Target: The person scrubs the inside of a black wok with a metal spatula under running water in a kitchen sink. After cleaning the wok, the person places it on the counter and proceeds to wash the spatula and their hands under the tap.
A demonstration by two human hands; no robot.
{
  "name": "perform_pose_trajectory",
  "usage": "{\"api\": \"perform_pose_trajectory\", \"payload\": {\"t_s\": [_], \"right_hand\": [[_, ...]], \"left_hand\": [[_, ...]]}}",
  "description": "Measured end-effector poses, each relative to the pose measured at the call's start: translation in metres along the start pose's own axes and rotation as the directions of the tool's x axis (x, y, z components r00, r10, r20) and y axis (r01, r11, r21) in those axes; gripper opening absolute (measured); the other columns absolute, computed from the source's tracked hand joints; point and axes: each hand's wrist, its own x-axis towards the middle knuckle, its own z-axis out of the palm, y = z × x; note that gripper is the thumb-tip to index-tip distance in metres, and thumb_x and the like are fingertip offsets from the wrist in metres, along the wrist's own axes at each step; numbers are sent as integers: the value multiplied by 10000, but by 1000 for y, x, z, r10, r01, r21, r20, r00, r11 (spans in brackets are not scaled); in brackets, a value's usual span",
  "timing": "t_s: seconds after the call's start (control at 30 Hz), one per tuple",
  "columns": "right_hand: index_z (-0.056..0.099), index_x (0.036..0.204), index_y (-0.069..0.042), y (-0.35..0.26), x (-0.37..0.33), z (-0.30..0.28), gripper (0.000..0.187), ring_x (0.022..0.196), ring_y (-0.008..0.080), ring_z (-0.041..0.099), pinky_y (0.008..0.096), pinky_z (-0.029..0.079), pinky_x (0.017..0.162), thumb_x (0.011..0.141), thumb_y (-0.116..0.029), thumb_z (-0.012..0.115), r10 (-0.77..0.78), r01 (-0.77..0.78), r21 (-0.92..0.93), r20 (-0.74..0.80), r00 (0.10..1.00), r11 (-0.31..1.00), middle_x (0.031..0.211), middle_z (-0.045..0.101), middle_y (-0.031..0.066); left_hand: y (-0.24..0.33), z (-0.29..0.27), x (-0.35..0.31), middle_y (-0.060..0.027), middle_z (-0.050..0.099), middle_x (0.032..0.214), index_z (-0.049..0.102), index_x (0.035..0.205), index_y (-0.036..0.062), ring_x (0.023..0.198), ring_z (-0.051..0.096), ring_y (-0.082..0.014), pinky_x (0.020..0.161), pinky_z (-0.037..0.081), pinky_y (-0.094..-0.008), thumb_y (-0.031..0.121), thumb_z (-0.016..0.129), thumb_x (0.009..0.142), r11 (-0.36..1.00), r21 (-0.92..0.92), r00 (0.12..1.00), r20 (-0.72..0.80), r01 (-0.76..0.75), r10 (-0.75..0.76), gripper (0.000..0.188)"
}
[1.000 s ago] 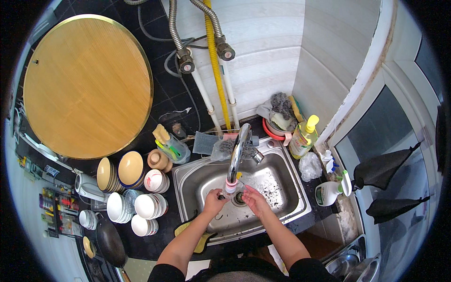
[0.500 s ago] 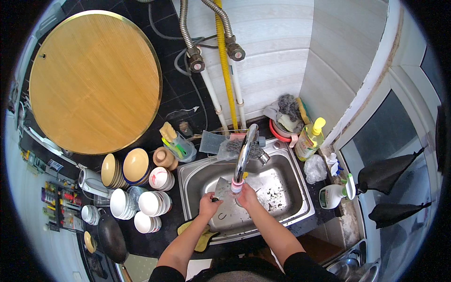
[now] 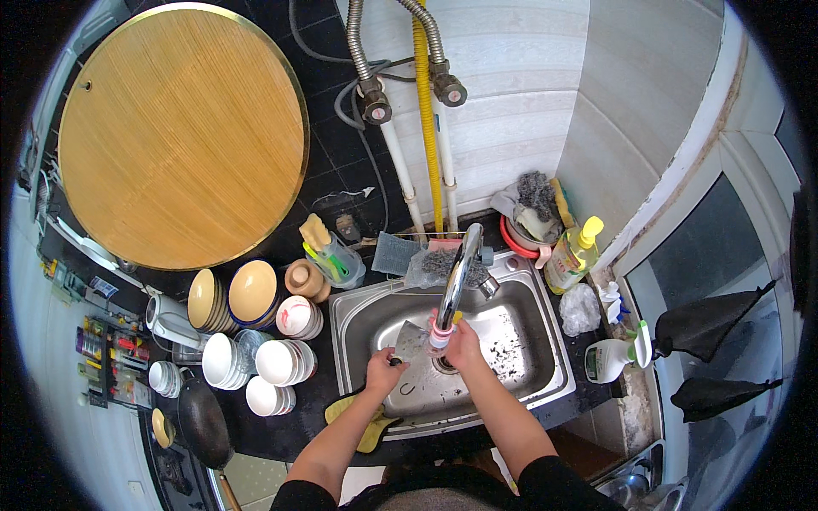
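Observation:
My left hand (image 3: 383, 371) is closed around the black handle of what looks like a broad-bladed cleaver (image 3: 412, 339), over the left part of the steel sink (image 3: 558, 341). The grey blade reaches toward the pink-and-white nozzle of the chrome faucet (image 3: 460, 281). Just right of the nozzle is my right hand (image 3: 464, 349), close to the blade's far end. Its fingertips are partly hidden behind the faucet, so its grip does not show. Dark bits are scattered over the sink bottom, and the drain (image 3: 444, 364) shows below the nozzle.
Left of the sink stand stacked white bowls (image 3: 278, 364), yellow bowls (image 3: 254, 291) and a wok (image 3: 204, 424). A yellow cloth (image 3: 372, 433) hangs at the front edge. On the right are a yellow soap bottle (image 3: 569, 258) and a white spray bottle (image 3: 607, 361).
The whole view has shifted slightly. The blade appears tilted differently, and more of the drain shows below the nozzle. My right hand has moved slightly up and right; my left grip looks the same.

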Motion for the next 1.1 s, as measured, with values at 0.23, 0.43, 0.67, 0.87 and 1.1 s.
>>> {"api": "perform_pose_trajectory", "payload": {"t_s": [0.23, 0.43, 0.67, 0.87, 1.1], "right_hand": [[462, 1187, -97, -17, -44, -56, 349, 923, 139, 521, 281, 411, 803, 862, -224, 444, 3, -41, -131, -277, 961, 990, 1093, 548, 30], [485, 1162, -90, -17, -69, -94, 335, 904, 129, 522, 287, 423, 777, 849, -208, 478, 41, -65, -79, -271, 962, 995, 1041, 561, 27], [435, 1207, -74, -20, -76, -75, 396, 939, 156, 520, 325, 429, 819, 836, -193, 503, 116, -141, -171, -149, 982, 975, 1066, 548, 41], [436, 1199, -56, -9, -68, -59, 407, 999, 176, 510, 345, 420, 856, 826, -197, 521, 158, -167, -186, -62, 985, 968, 1067, 541, 49], [434, 1172, -36, 8, -59, -40, 374, 1009, 219, 506, 375, 403, 889, 841, -196, 503, 193, -215, -206, -118, 974, 955, 1084, 525, 87]], "left_hand": [[12, 54, 29, -114, 586, 809, 487, 964, -41, 669, 588, -166, 538, 491, -295, 133, 727, 661, 842, -484, 935, 348, 239, -65, 424], [76, 69, 40, -58, 570, 728, 487, 928, 63, 564, 565, -167, 463, 472, -278, 50, 646, 719, 631, -583, 801, 590, 512, -105, 263], [86, 79, 41, -109, 536, 928, 267, 1269, 8, 810, 567, -201, 699, 476, -319, 16, 633, 695, 651, -526, 761, 636, 548, -127, 681], [49, 88, 55, -57, 548, 893, 464, 1098, 50, 795, 539, -154, 701, 435, -273, 109, 661, 673, 785, -465, 856, 494, 409, -153, 472], [38, 70, 37, -84, 587, 928, 525, 1059, 26, 792, 578, -151, 689, 462, -264, 90, 639, 724, 779, -518, 912, 377, 353, -163, 360]]}}
